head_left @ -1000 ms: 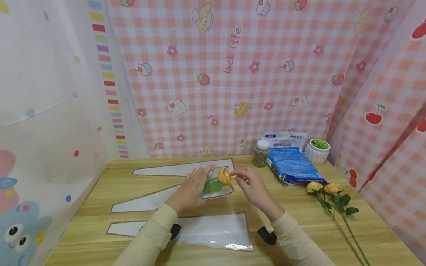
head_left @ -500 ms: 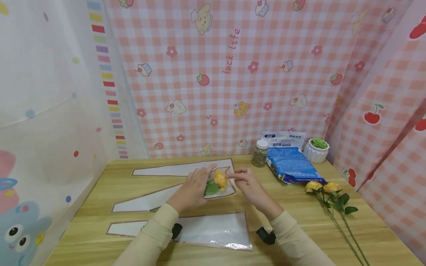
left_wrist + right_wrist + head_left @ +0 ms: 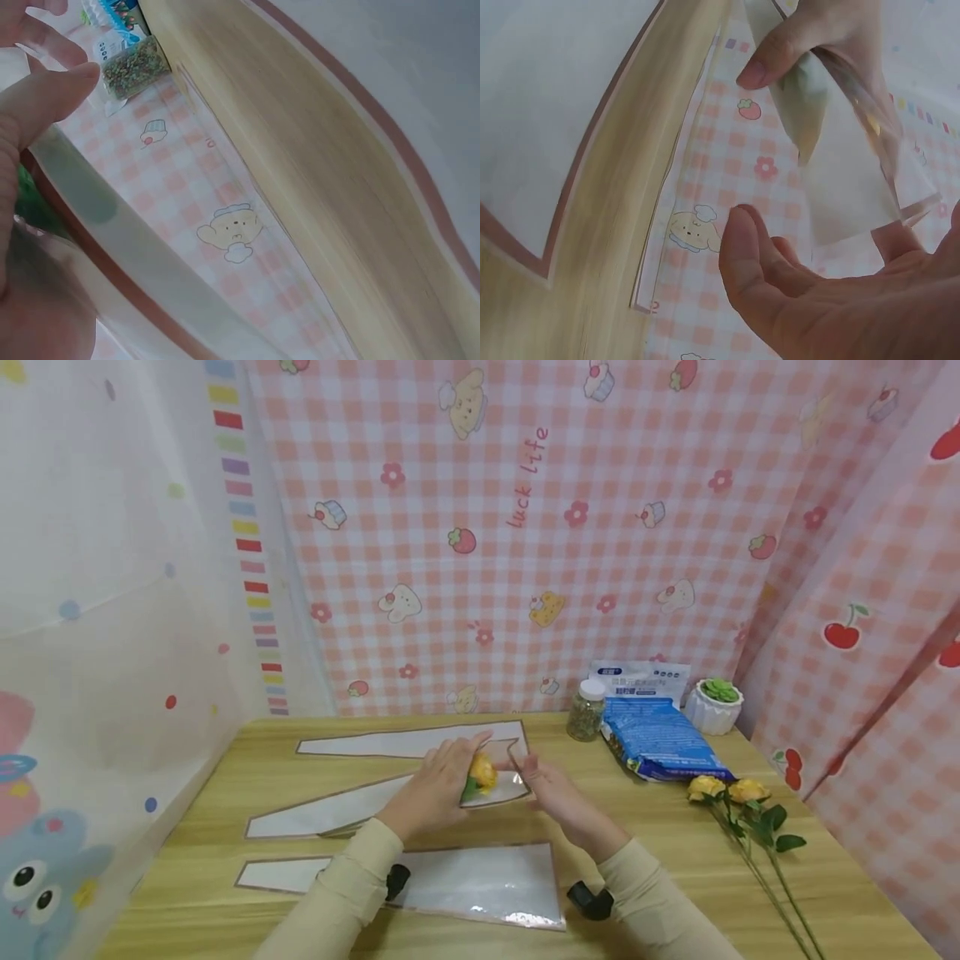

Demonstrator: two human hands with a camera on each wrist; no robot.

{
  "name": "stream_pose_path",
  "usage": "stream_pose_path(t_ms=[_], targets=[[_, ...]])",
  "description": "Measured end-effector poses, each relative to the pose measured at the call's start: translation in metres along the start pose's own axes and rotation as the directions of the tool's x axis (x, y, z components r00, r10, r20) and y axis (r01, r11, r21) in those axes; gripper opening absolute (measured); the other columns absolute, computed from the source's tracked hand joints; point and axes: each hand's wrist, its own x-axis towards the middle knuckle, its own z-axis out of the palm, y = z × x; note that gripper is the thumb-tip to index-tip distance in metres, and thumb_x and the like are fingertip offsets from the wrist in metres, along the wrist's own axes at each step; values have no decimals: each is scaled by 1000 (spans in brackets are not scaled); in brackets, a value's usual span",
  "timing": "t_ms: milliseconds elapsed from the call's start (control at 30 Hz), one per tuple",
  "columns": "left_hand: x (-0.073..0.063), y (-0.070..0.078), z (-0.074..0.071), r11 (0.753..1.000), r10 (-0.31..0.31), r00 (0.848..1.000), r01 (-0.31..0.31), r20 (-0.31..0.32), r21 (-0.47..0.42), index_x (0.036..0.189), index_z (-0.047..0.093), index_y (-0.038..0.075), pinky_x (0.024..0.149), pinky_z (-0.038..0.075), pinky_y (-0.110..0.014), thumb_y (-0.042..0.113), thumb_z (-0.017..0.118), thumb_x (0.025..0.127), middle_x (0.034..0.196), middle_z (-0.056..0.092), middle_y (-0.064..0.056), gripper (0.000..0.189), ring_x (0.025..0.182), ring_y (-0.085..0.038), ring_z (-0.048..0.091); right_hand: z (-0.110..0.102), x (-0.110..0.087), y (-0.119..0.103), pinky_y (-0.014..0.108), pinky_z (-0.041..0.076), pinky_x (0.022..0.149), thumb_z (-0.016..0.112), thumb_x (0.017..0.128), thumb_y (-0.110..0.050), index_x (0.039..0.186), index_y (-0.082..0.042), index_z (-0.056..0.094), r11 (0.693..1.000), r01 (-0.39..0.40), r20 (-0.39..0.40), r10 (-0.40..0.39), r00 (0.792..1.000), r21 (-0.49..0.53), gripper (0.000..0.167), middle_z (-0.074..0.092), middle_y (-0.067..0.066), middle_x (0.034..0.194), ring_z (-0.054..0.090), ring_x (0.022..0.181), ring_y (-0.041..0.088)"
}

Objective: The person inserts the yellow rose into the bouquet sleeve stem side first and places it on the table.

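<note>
My left hand (image 3: 435,781) grips a flower sleeve (image 3: 512,787), a tapered wrapper with a clear side, a whitish side and a brown border. Inside it, a yellow rose (image 3: 483,772) shows near the wide mouth, partly hidden behind the left fingers. In the right wrist view the left thumb lies along the sleeve (image 3: 847,187). My right hand (image 3: 566,806) is at the mouth's right edge, thumb up and fingers loosely bent. Whether it touches the edge I cannot tell. A thin green stem runs out below the left wrist.
Another sleeve (image 3: 480,881) lies in front, and one (image 3: 375,745) behind. Two yellow roses (image 3: 727,789) lie at the right. A jar (image 3: 586,714), a blue bag (image 3: 660,739) and a potted succulent (image 3: 715,703) stand at the back right of the wooden table (image 3: 645,860).
The rose has slid left, deeper into the sleeve. My right hand, at first with its fingers beside the bloom, has turned thumb up and dropped slightly. The left hand has kept its grip.
</note>
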Motion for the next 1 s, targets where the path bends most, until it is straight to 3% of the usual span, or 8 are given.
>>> stream_pose_path(t_ms=[267, 400, 700, 833, 1000], targets=[[0, 1, -2, 998, 31, 999, -30, -11, 51, 161, 15, 16, 89, 43, -37, 18, 96, 68, 121, 51, -3, 124, 106, -19, 47, 4, 0, 1, 63, 42, 101, 56, 103, -40, 129, -10, 70, 997, -27, 6, 28, 1000, -76, 42, 46, 17, 153, 35, 142, 44], [-2, 3, 2, 998, 32, 999, -32, -2, 57, 161, 13, 18, 85, 42, -34, 14, 95, 68, 116, 50, 0, 124, 99, -16, 44, 8, 2, 6, 66, 38, 103, 64, 99, -40, 131, -16, 70, 995, -61, 34, 64, 997, -73, 40, 49, 15, 150, 42, 137, 42], [1, 8, 8, 995, 71, 997, -71, -1, 75, 163, 9, 20, 82, 39, -31, 16, 91, 71, 112, 47, 2, 123, 96, -14, 40, 10, 0, 6, 73, 19, 111, 57, 104, -39, 139, -15, 63, 992, -46, 155, 64, 986, -120, 44, 41, 17, 157, 25, 147, 47], [3, 9, 9, 992, 81, 997, -81, 2, 95, 163, 9, 21, 85, 40, -32, 18, 89, 72, 111, 47, 3, 121, 96, -14, 40, 13, 0, 6, 68, 25, 112, 53, 105, -40, 141, -8, 60, 989, -58, 148, 78, 986, -134, 49, 49, 17, 151, 34, 143, 47], [2, 6, 10, 992, 66, 998, -67, 9, 104, 162, 11, 18, 87, 41, -34, 20, 91, 70, 115, 50, 1, 121, 101, -16, 43, 14, -1, 6, 63, 34, 108, 53, 105, -37, 133, -5, 66, 991, -58, 65, 65, 996, -117, 44, 56, 18, 143, 44, 135, 44]])
